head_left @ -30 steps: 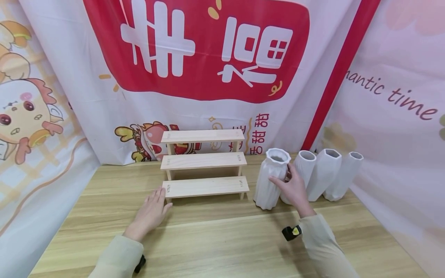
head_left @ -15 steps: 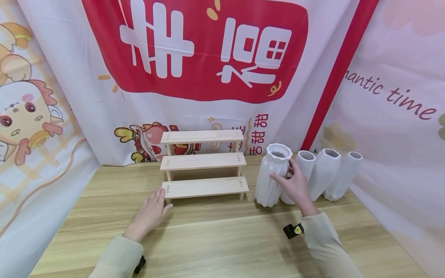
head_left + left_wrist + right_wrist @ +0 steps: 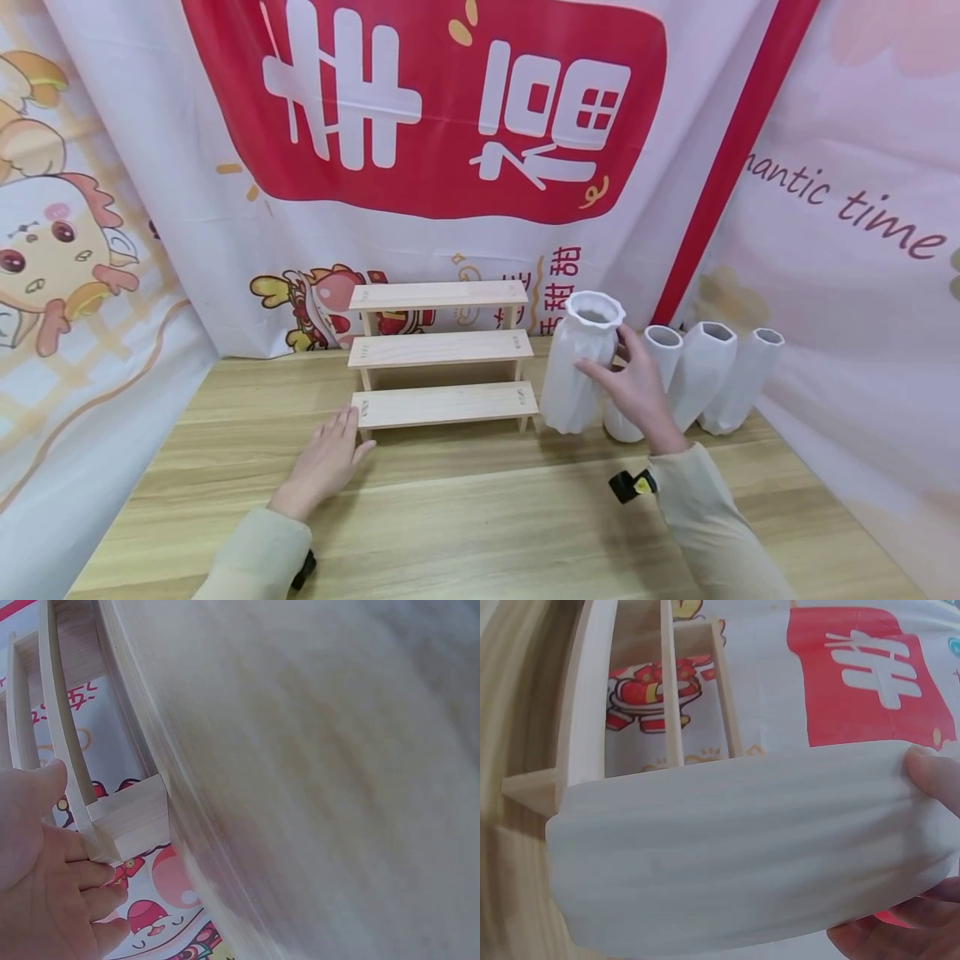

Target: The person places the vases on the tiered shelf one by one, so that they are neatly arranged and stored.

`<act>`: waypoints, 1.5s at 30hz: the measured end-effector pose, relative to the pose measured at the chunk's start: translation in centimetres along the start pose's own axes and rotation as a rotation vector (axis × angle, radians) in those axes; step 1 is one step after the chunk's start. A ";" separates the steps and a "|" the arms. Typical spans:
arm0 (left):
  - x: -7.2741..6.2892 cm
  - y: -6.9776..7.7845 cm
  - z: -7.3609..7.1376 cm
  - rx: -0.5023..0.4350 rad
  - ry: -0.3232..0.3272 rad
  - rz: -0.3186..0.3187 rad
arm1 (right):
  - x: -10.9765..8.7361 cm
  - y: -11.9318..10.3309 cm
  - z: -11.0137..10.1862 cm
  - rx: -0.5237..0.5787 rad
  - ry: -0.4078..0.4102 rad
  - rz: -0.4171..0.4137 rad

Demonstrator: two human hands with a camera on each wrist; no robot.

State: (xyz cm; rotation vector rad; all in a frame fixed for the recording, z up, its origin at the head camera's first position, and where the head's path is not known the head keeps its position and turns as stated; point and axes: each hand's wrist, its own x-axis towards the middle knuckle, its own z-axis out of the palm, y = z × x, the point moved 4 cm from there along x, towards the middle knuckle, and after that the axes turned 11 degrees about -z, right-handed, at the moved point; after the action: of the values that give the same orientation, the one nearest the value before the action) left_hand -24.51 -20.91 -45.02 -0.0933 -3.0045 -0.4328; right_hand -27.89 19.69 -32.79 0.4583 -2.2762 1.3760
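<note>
Vase (image 3: pixel 570 379) fills right hand (image 3: pixel 636 390); left hand (image 3: pixel 326 458) touches shelf (image 3: pixel 442 405).

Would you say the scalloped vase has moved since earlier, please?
Yes: the scalloped vase is higher in the head view and nearer the unmoved wooden shelf.

Back cloth (image 3: pixel 225 242): red panel (image 3: pixel 450 125) bearing two large white Chinese characters, 幸 (image 3: pixel 348 87) and 福 (image 3: pixel 525 125), both turned on their sides; 幸 also legible in the right wrist view. Lower, same cloth: small red characters 甜甜 (image 3: pixel 566 261), likewise sideways; further red lettering there partly hidden, not fully readable. Right-hand cloth (image 3: pixel 840 375): brown script "mantic time" (image 3: pixel 843 200), first letter cut off at the cloth's edge. Black wrist device (image 3: pixel 624 487): yellow label (image 3: pixel 644 483), too small to read. Wooden stand (image 3: pixel 442 404): small dark marks at the shelf ends, illegible.
</note>
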 end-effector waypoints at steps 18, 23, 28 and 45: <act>0.1 0.0 0.0 -0.001 -0.009 -0.003 | 1.4 -3.6 4.0 0.107 -0.063 -0.077; 0.1 0.0 0.1 0.006 -0.011 -0.007 | 1.8 -4.4 5.5 0.144 -0.096 -0.097; 0.1 0.1 0.1 0.013 -0.004 -0.011 | 2.1 -4.9 7.1 0.167 -0.121 -0.094; 0.0 0.1 0.0 0.029 0.010 0.002 | 2.6 -6.3 11.8 0.206 -0.176 -0.128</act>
State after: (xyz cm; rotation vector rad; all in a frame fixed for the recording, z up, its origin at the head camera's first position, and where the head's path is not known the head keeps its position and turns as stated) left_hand -24.45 -20.76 -45.02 -0.0908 -2.9996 -0.3883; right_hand -29.28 6.22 -31.51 0.8075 -2.2041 1.5653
